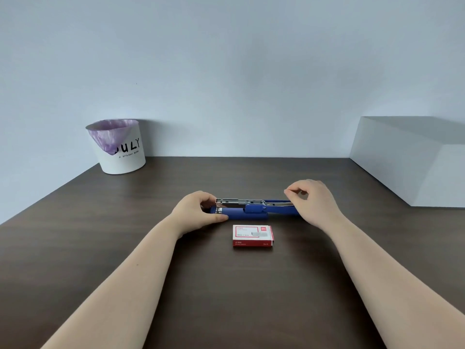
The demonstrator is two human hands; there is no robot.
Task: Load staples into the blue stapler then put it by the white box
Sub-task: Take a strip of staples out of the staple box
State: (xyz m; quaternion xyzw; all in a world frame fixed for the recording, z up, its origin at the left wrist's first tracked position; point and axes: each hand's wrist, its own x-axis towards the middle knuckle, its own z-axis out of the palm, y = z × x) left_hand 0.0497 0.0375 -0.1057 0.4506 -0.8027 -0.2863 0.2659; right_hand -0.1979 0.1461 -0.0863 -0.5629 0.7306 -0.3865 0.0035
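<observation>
On table (125, 248), bin (120, 149) reading "JULY", opened stapler (241, 212)

2 bare forearms, no sleeves, rings or watch

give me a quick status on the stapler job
Left hand steadies blue stapler, opened flat; right hand pinched at its far end. Staple box closed. White box path clear.

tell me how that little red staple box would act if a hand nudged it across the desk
The red staple box lies flat on its broad face, so it would probably slide on the smooth desk rather than tip or roll. Its squared card edges suggest it is stiff. If full, likely heavy for its size.
</observation>
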